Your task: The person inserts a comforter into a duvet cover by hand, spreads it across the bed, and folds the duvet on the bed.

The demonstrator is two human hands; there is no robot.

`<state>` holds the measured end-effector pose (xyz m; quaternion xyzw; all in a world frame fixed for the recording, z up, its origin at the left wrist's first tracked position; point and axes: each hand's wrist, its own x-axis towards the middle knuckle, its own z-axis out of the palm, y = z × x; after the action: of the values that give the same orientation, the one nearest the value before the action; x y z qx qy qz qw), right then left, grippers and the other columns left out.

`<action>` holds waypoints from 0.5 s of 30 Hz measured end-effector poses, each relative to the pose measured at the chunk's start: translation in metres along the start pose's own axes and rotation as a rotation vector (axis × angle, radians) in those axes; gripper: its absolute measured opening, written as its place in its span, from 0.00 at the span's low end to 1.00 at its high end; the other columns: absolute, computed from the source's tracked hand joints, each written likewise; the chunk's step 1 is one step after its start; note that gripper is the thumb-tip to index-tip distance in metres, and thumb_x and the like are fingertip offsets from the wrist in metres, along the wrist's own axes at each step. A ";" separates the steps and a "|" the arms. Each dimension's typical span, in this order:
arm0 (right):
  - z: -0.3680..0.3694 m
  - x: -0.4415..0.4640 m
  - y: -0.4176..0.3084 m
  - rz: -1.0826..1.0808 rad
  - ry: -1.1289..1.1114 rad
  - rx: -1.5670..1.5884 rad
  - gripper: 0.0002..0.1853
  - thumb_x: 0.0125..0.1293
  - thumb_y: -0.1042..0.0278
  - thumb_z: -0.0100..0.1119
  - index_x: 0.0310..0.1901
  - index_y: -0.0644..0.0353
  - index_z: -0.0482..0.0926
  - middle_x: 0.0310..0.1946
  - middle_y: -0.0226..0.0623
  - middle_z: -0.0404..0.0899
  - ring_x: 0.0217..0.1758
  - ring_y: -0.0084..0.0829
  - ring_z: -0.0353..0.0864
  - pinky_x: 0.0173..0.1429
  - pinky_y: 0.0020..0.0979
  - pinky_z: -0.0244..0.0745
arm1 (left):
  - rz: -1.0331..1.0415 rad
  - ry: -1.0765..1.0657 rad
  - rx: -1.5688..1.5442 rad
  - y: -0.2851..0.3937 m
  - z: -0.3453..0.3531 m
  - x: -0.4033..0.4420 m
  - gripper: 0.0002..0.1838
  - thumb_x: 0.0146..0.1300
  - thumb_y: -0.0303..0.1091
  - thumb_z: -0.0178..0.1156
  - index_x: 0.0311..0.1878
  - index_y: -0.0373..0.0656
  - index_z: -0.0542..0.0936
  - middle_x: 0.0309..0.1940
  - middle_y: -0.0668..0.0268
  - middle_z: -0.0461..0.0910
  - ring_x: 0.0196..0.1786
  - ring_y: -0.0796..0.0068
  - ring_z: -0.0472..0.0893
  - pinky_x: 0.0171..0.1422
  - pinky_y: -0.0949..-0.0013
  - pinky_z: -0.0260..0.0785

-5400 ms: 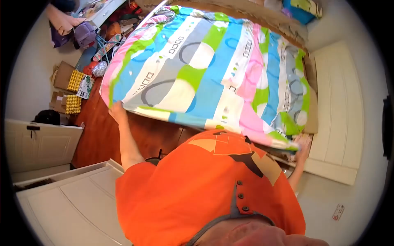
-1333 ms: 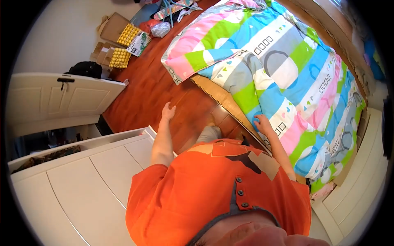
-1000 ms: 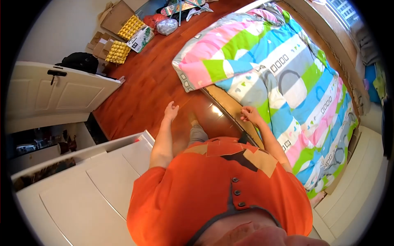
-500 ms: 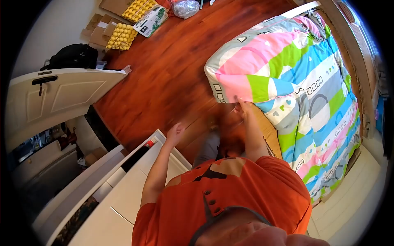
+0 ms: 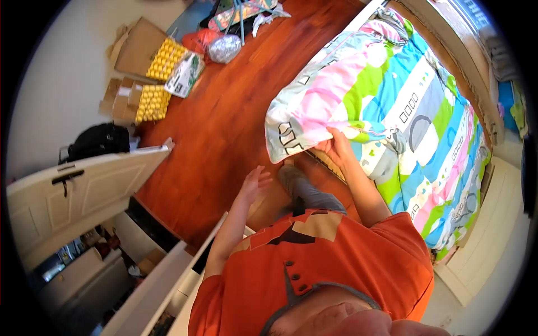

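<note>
Well, I see a white door [image 5: 84,187] at the near left, then bumpy yellow trays [image 5: 152,103] farther off. Next, my left hand [image 5: 256,182] is empty, fingers a bit apart, above the red floor [image 5: 207,123]. Then my right hand [image 5: 337,148] pinches the near edge of the bright quilt [image 5: 406,131], which spreads across the right side.

Creased matt cloth quilt [image 5: 395,106] and smooth (visibly glossy) wood-look floor [image 5: 216,129]

No lettering can be read; dark print on the white-and-green box [image 5: 184,76] is too small to make out.
</note>
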<state>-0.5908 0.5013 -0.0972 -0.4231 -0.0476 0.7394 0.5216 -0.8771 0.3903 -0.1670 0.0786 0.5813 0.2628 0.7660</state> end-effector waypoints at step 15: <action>0.031 0.001 -0.059 -0.245 0.171 -0.396 0.13 0.65 0.63 0.47 0.34 0.67 0.72 0.21 0.38 0.77 0.19 0.27 0.77 0.24 0.23 0.73 | 0.151 -0.120 0.309 0.195 0.137 0.102 0.16 0.52 0.24 0.58 0.46 0.39 0.74 0.38 0.64 0.78 0.40 0.69 0.79 0.46 0.63 0.73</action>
<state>-0.5688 0.5400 -0.0476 -0.5691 -0.1983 0.6082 0.5165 -0.7906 0.6314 -0.1278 0.2543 0.5604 0.2221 0.7563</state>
